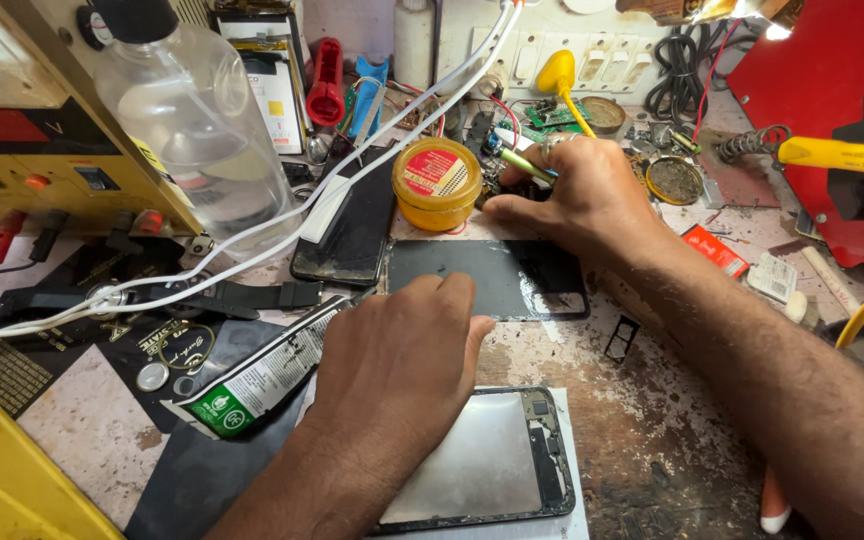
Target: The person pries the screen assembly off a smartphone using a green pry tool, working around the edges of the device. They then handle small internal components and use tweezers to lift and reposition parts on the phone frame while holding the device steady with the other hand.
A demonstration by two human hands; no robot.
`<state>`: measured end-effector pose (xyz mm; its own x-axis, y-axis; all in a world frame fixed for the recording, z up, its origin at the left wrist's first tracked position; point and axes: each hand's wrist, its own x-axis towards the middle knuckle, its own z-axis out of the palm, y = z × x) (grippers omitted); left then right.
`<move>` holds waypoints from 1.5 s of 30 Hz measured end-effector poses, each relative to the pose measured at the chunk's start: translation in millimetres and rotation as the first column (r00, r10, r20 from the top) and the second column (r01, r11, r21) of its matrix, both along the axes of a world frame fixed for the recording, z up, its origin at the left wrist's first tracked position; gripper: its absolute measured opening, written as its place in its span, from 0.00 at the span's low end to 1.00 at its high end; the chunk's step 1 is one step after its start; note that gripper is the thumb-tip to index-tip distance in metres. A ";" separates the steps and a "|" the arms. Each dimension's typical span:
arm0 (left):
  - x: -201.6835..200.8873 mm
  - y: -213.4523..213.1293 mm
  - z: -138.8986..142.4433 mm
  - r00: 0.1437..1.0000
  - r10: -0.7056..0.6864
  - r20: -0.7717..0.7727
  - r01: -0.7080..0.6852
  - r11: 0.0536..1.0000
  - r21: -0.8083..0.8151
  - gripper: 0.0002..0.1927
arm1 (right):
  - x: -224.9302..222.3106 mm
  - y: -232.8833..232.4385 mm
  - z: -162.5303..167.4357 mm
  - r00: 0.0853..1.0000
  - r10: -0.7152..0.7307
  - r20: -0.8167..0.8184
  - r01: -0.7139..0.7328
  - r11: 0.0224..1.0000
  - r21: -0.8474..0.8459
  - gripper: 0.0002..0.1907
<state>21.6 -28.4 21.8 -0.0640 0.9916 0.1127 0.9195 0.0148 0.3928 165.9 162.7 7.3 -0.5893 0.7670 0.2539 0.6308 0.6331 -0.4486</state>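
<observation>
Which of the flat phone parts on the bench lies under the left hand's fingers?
The black panel in the middle, beside the yellow tin. The left hand presses it; the other two lie untouched.

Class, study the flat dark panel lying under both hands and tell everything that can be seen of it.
The dark panel is a thin, flat rectangle with rounded corners, black and glossy, smeared with pale residue near its right end. It lies level on the worn workbench, long side across the view. The left hand presses on its near edge; the right hand rests at its far edge, holding a slim green tool.
</observation>
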 end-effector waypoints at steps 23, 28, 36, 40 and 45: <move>-3.3 1.5 -6.9 0.983 0.018 0.184 -0.055 0.979 0.198 0.09 | 1.8 -3.0 -0.1 0.976 0.188 0.109 -0.201 0.972 0.122 0.29; -5.6 6.4 -11.4 0.964 0.024 0.266 -0.096 0.960 0.264 0.08 | -3.1 -13.3 3.4 0.971 0.018 0.237 -0.040 0.995 0.090 0.25; -11.4 15.7 -17.8 0.804 0.071 0.590 -0.226 0.955 0.192 0.14 | -1.5 -2.4 -11.0 0.926 -0.060 -0.373 -0.029 0.973 -0.230 0.25; -11.5 22.7 -25.8 0.618 0.015 0.786 -0.215 0.965 0.151 0.21 | 0.8 -12.1 -6.4 0.848 0.143 -0.510 -0.232 0.966 -0.115 0.25; -15.8 29.5 -35.9 0.023 0.017 1.000 -0.188 0.982 -0.012 0.23 | -6.5 -43.9 1.1 0.799 0.408 -0.442 -0.444 0.896 0.023 0.26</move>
<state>5.8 1.2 -14.1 -0.2990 0.9514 -0.0734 -0.3677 -0.0438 0.9289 159.4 118.7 8.4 -0.7088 0.4917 0.5057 0.0412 0.7446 -0.6662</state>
